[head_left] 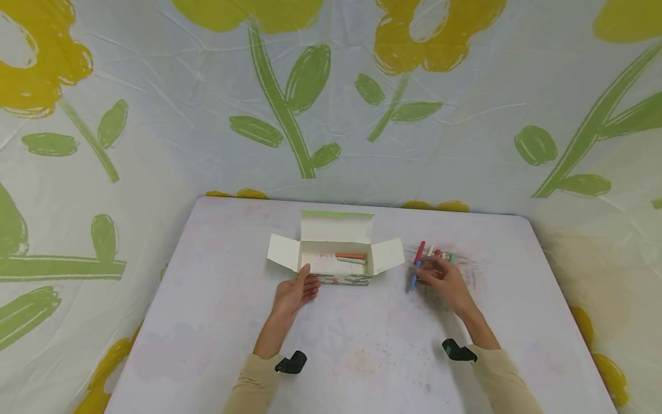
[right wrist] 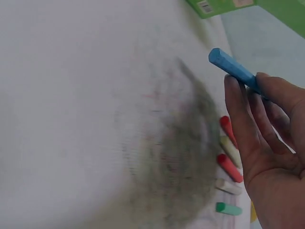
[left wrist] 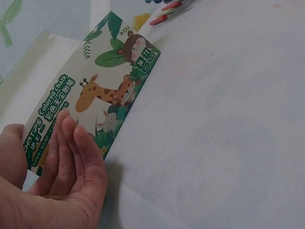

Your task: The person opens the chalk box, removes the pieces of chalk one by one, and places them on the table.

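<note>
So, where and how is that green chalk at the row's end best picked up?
The green chalk is probably best pinched around its middle, across its long sides, from above. It's a slim stick lying flat on the table, with a gap to the white chalk beside it and table surface on its other side.

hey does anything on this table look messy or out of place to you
Yes, the smudges: dark and reddish marks on the pale tabletop around the loose chalk sticks. They look odd against the cleaner surface elsewhere. The box shows no obvious damage; its flaps are simply open.
</note>
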{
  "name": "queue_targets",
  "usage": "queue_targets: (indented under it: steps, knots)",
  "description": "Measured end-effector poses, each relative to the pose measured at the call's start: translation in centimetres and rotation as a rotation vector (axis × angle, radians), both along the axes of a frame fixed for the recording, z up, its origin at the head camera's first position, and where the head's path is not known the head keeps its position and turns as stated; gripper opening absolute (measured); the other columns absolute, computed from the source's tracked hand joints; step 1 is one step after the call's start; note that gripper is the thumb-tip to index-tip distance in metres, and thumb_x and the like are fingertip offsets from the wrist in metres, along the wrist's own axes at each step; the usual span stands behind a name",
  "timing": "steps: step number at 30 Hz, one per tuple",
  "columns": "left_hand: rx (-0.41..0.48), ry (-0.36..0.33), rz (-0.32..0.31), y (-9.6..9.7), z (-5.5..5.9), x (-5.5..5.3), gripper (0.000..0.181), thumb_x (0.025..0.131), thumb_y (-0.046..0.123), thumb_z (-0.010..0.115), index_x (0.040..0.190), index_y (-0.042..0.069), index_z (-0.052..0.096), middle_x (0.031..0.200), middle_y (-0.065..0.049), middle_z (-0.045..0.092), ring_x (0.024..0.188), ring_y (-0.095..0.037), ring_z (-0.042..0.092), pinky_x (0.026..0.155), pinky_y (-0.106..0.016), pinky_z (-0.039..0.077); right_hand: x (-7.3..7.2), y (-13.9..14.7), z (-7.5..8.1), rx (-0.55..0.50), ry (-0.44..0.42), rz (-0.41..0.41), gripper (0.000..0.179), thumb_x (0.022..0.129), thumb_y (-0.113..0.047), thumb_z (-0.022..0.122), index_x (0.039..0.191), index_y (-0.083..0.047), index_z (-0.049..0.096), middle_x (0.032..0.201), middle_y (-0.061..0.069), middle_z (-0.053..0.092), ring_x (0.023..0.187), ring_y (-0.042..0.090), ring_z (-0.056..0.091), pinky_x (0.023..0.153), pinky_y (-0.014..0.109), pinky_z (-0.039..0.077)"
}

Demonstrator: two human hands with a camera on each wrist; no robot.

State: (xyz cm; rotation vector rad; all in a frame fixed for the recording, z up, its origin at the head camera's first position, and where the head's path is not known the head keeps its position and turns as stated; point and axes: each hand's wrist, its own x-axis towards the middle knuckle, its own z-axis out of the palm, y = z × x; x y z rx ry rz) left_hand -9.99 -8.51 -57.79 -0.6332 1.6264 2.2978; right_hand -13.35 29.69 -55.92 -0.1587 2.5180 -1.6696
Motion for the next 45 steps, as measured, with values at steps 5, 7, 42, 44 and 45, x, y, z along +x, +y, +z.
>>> queue_targets:
  steps: [5,7,42,44,45]
  knots:
    - [-0.007,-0.003,0.000,0.0,0.0,0.0,0.065,0.098,0.048,0.069,0.114,-0.015,0.067,0.095,-0.012,0.076,0.081,-0.013,0.070,0.075,-0.024,0.059,0.0,-0.5,-1.3,0.128,0.000,-0.025,0.038,0.099,-0.019,0.073,0.128,0.003,0.062,0.110,0.021,0.070,0.089,0.013,0.072,0.076,0.018,0.056]
    - [-0.011,-0.003,0.001,0.0,-0.1,0.1,0.065,0.098,0.049,0.069,0.113,-0.014,0.068,0.095,-0.012,0.076,0.081,-0.013,0.070,0.074,-0.023,0.058,-0.1,-0.8,-1.6,0.173,0.001,-0.038,0.037,0.098,-0.019,0.073,0.126,0.003,0.063,0.107,0.019,0.071,0.087,0.015,0.072,0.074,0.018,0.056]
    - [-0.012,0.000,0.001,0.0,0.0,0.1,0.067,0.098,0.049,0.068,0.113,-0.016,0.067,0.093,-0.010,0.075,0.077,-0.011,0.069,0.074,-0.023,0.059,-3.1,-4.4,6.1,0.304,0.330,-0.050,0.019,0.100,-0.010,0.068,0.111,0.005,0.068,0.100,0.019,0.073,0.090,0.034,0.071,0.075,0.003,0.045]
    - [-0.010,0.000,0.001,0.0,0.1,0.1,0.066,0.098,0.049,0.068,0.112,-0.015,0.067,0.092,-0.009,0.075,0.077,-0.011,0.069,0.073,-0.023,0.059,-3.2,-4.8,6.8,0.297,0.322,-0.042,0.020,0.100,-0.012,0.069,0.112,0.004,0.068,0.100,0.019,0.072,0.090,0.033,0.071,0.075,0.004,0.045]
    - [-0.010,0.002,0.001,0.0,0.0,0.1,0.066,0.098,0.050,0.068,0.112,-0.015,0.067,0.091,-0.009,0.075,0.077,-0.011,0.070,0.073,-0.023,0.059,-3.3,-5.0,7.1,0.291,0.315,-0.036,0.020,0.100,-0.013,0.069,0.112,0.004,0.068,0.101,0.018,0.072,0.089,0.032,0.070,0.075,0.005,0.046]
